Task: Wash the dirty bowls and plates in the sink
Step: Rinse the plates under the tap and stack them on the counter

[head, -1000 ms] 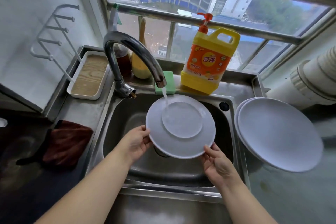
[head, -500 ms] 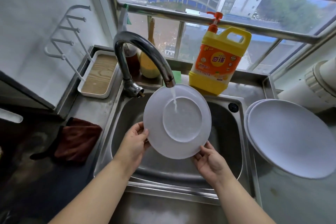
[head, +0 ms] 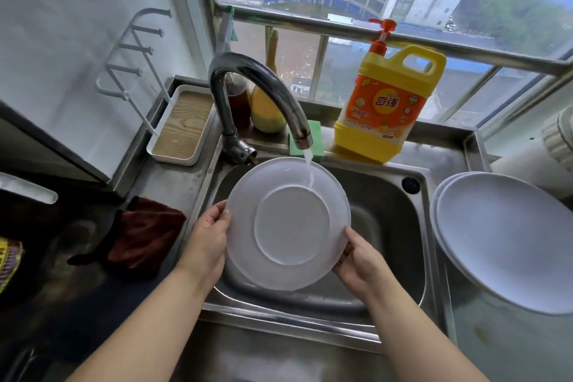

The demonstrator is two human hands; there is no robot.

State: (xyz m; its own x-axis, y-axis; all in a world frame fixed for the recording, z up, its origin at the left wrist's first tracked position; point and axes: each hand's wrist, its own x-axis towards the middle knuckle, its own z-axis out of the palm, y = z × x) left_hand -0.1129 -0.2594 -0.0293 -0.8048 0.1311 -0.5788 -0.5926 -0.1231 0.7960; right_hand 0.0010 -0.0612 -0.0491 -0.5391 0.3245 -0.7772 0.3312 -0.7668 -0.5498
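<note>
Over the sink (head: pixel 384 195), the plate (head: pixel 288 223) is gripped at its left rim by the left hand (head: pixel 206 236) and pinched at its lower right rim by the right hand (head: pixel 356 260). It is tilted, underside up, under the tap (head: pixel 263 93) stream. It looks light and stiff, probably slippery when wet, so opposite rim edges are judged the best hold.

The white plate (head: pixel 288 223) now tilts more steeply toward the person than a second ago, underside showing, and the water stream (head: pixel 309 169) lands near its upper right rim instead of on the centre ring.
</note>
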